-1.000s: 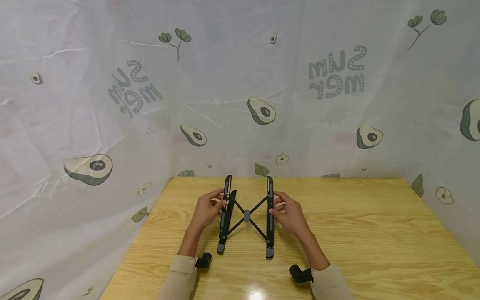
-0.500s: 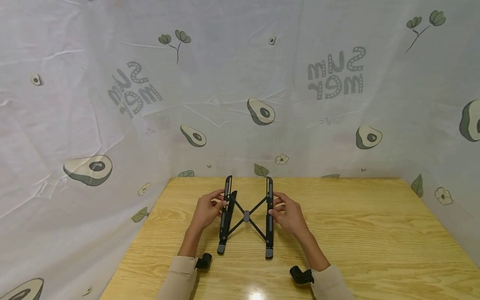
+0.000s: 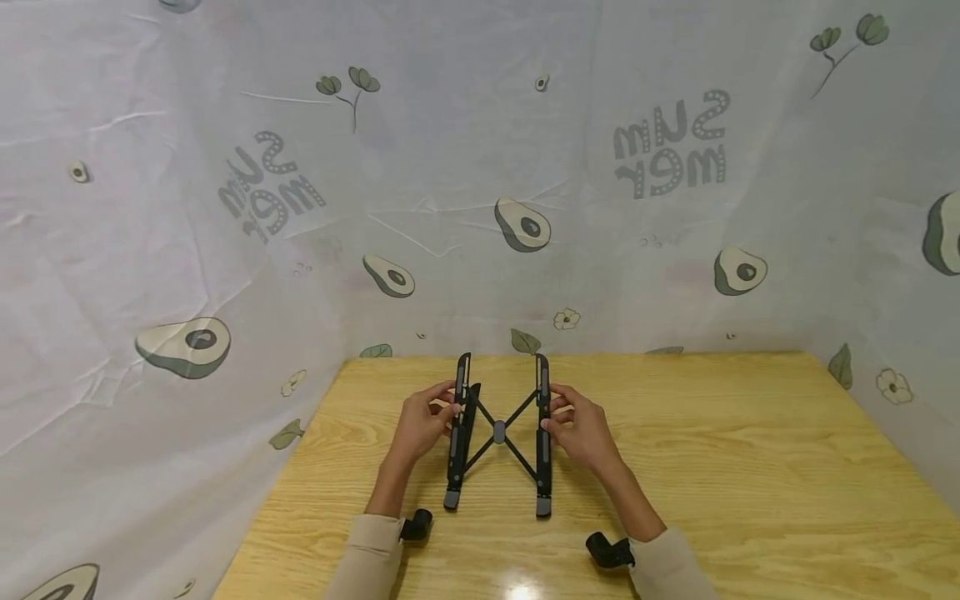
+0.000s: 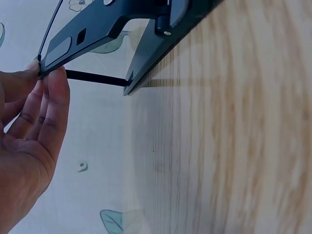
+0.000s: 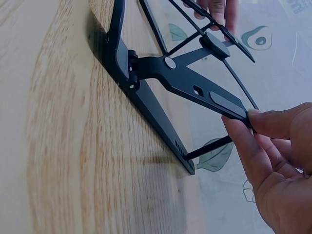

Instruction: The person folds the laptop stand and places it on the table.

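Observation:
A black folding laptop stand (image 3: 499, 432) stands unfolded on the wooden table, its two side rails joined by an X of thin bars with an oval hub. My left hand (image 3: 423, 421) pinches the left rail between thumb and fingers. On the other side my right hand (image 3: 585, 427) pinches the right rail in the same way. In the left wrist view, the left fingers (image 4: 56, 92) hold the raised end of the upper arm. The right wrist view shows the right thumb (image 5: 273, 122) on the upper arm's end, with the lower base bar (image 5: 156, 112) lying on the table.
The wooden table (image 3: 712, 467) extends on both sides of the stand. A pale curtain (image 3: 637, 275) printed with avocados hangs behind and at the sides. Black camera mounts (image 3: 609, 550) sit at both sleeve cuffs.
Both hands keep their hold on the rails. The stand and hands appear slightly further right in the head view, along with a small shift of the whole scene.

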Demonstrator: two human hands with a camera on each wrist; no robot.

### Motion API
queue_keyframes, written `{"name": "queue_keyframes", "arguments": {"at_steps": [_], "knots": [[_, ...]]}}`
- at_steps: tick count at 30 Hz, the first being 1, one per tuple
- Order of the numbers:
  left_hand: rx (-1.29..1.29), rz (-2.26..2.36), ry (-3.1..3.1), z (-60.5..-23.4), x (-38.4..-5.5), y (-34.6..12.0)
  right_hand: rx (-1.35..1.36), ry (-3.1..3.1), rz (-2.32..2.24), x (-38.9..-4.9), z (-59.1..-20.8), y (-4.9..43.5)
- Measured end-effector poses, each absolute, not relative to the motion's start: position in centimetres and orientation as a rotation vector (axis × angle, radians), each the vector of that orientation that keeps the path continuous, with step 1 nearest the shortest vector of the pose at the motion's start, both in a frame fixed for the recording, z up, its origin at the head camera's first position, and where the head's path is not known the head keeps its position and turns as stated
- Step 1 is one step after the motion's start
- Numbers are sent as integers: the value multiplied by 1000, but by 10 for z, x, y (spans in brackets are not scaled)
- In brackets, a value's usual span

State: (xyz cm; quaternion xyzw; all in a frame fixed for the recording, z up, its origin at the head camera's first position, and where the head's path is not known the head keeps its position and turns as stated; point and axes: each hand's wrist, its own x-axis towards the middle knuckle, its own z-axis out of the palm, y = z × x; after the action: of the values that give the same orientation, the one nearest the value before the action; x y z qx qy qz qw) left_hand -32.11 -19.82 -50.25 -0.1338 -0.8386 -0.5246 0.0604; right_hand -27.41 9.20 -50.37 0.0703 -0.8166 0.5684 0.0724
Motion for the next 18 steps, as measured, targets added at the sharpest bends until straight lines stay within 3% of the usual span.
{"name": "queue_keyframes", "arguments": {"at_steps": [18], "knots": [[-424,-1571,-2537,-504,-320,-193,251,-2443,1713,-274,-505,92]]}}
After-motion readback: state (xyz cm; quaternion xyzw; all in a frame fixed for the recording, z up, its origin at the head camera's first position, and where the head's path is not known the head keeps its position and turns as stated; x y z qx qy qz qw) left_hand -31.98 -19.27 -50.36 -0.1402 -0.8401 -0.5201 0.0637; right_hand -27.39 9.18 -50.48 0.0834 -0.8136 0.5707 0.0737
